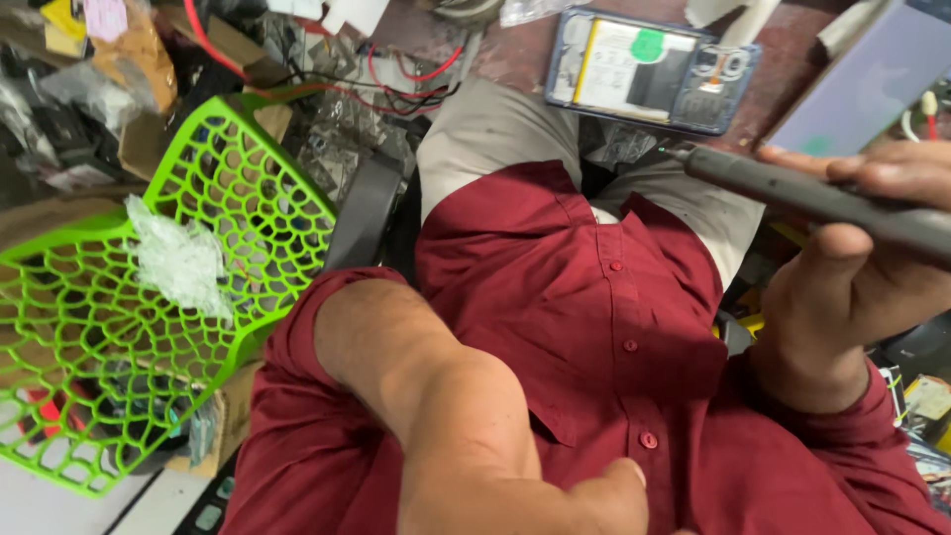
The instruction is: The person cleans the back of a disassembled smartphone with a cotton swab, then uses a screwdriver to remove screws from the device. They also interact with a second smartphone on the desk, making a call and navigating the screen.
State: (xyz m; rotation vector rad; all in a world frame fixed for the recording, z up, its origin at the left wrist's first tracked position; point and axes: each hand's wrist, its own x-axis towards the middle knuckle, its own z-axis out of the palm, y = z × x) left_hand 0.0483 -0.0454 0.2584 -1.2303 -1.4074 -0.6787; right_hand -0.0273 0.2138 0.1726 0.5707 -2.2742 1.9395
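Grey pen-shaped tool [802, 198], probably a screwdriver, sits gripped in the right hand [852, 267], tip pointing at an opened phone [649, 69] on the reddish table [792, 59]. The left hand [555, 495] is mostly out of frame, so can't tell its grip. A green mesh basket [149, 287] sits off to the side.
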